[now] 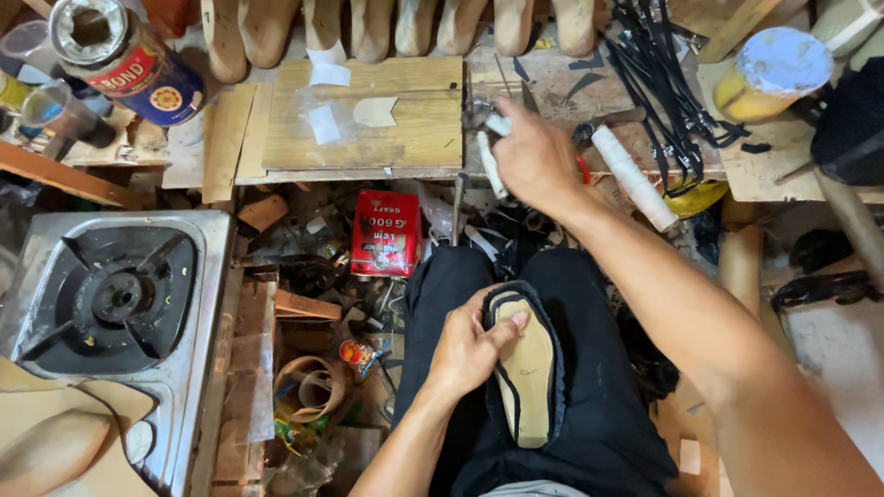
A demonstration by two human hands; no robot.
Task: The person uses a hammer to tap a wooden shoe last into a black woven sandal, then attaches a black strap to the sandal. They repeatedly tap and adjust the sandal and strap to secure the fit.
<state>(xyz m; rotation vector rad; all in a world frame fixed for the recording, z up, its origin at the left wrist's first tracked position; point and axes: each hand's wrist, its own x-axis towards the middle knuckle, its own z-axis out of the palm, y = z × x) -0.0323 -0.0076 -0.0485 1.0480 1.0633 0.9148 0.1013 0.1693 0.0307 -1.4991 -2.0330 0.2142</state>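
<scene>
My left hand (468, 348) grips a shoe (525, 368) lying sole-up on my lap, its tan insole framed by black upper material. My thumb presses on the heel end of the sole. My right hand (532, 156) reaches forward to the low wooden bench (405, 138) and closes around a white-handled tool (490, 164) among scissors and metal tools. A white roll-shaped handle (633, 177) lies just right of that hand.
A red rectangular tin (386, 234) stands among scraps on the floor. A single gas burner (115, 294) sits at the left. Wooden shoe lasts (396, 26) line the back, black straps (658, 74) at right, an open round can (120, 57) at top left, a yellow pot (769, 74) at top right.
</scene>
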